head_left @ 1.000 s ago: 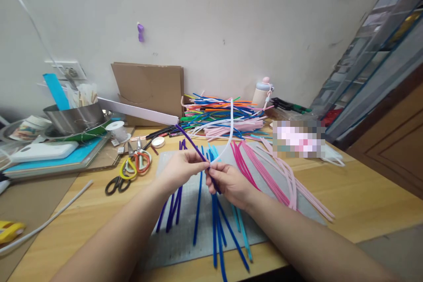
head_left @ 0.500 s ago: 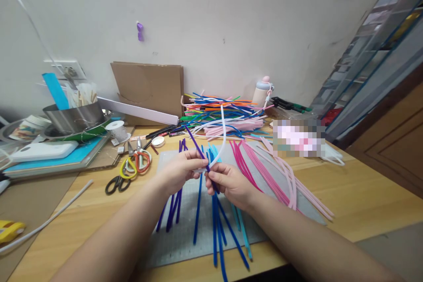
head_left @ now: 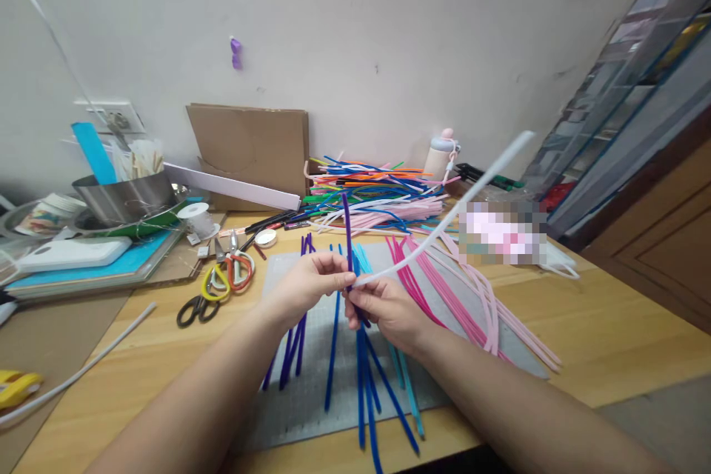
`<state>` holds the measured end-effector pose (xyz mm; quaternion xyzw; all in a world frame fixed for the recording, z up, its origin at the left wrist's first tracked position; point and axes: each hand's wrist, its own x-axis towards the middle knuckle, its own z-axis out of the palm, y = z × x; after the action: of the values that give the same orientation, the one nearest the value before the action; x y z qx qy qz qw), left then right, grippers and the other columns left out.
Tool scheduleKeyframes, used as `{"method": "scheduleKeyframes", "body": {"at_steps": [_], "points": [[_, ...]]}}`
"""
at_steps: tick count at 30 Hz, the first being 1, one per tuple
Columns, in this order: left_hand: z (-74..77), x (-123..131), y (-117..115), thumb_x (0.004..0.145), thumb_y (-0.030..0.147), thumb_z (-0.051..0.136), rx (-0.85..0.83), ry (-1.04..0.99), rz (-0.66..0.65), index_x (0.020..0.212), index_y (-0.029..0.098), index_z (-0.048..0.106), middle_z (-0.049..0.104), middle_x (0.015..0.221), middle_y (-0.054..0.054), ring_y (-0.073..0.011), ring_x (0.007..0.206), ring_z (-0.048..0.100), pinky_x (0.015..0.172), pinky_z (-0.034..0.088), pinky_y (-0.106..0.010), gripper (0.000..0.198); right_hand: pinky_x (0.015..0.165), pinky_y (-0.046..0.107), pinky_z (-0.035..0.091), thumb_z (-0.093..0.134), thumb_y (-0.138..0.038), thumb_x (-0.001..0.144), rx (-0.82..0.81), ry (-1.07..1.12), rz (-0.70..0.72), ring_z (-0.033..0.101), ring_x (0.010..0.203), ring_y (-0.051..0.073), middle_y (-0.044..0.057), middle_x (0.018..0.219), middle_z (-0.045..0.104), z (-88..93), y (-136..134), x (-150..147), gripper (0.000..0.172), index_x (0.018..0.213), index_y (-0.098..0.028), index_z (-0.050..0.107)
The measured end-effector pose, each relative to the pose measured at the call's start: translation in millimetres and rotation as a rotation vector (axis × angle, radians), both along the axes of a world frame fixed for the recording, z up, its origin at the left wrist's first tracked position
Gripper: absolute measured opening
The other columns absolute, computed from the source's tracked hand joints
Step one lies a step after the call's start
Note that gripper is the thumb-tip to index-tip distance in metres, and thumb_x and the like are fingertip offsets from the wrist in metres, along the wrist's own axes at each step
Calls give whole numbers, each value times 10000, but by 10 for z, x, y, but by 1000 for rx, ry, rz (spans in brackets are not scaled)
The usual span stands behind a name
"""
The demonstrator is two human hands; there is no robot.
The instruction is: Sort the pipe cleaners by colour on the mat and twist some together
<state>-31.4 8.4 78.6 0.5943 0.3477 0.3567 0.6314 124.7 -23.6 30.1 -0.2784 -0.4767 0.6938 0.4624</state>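
Observation:
Both hands meet above the grey cutting mat (head_left: 300,400). My left hand (head_left: 308,285) pinches a purple pipe cleaner (head_left: 346,233) that stands nearly upright between the two hands. My right hand (head_left: 386,307) is closed around the joint where a white pipe cleaner (head_left: 449,218) crosses the purple one; the white one sweeps up and to the right. Under the hands, several blue pipe cleaners (head_left: 361,378) lie on the mat. Hot pink pipe cleaners (head_left: 414,278) and pale pink pipe cleaners (head_left: 500,318) lie to the right.
A heap of mixed-colour pipe cleaners (head_left: 372,192) lies at the back by cardboard (head_left: 249,144). Scissors (head_left: 214,289) lie left of the mat. A metal bowl (head_left: 125,196), a tape roll (head_left: 195,213) and a bottle (head_left: 441,155) stand near the wall. A white rod (head_left: 78,374) lies at left.
The white pipe cleaner swung from curving up over the hands to pointing far up and right. The purple one turned from leaning left to nearly upright. The hands stayed in place.

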Motion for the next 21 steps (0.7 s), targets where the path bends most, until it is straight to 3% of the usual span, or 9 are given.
{"method": "scheduleKeyframes", "body": {"at_steps": [8,10,12,15,16,21], "points": [[-57,46,17,665,314,724,17,-19,69,761,158,527,512,602,53,-60,495,433,481,316,-192,269,480,205,435,733,-379,690,-26,1,-60,601,499,102,0,611,644,-15,8,0,279,732,-139,596],[-73,67,17,647,268,736,149,4,200,817,182,508,515,681,51,-75,551,468,505,352,-198,297,479,203,434,738,-379,682,-43,11,-74,602,496,103,-2,605,643,-13,13,3,287,722,-144,580],[-71,74,10,660,211,726,394,118,314,821,194,541,518,738,40,-91,621,496,555,390,-213,246,473,200,430,742,-382,676,-64,9,-90,600,487,102,-4,600,643,-11,22,8,295,719,-145,572],[-34,57,-17,739,169,663,774,347,315,750,198,644,571,777,3,-120,717,545,651,428,-245,36,462,197,422,741,-391,672,-77,2,-120,598,481,102,-4,595,642,-9,37,17,304,722,-143,572],[-17,48,-27,757,161,647,855,393,302,739,198,668,597,799,-10,-129,750,565,685,438,-254,46,460,198,421,737,-393,677,-66,3,-131,598,482,103,-3,596,641,-9,40,20,302,725,-142,575],[32,39,-65,769,139,639,926,445,287,841,194,709,677,859,-37,-145,806,622,753,471,-261,115,457,202,417,715,-372,708,27,14,-208,595,483,102,-2,596,643,6,53,29,266,770,-144,594]]}}
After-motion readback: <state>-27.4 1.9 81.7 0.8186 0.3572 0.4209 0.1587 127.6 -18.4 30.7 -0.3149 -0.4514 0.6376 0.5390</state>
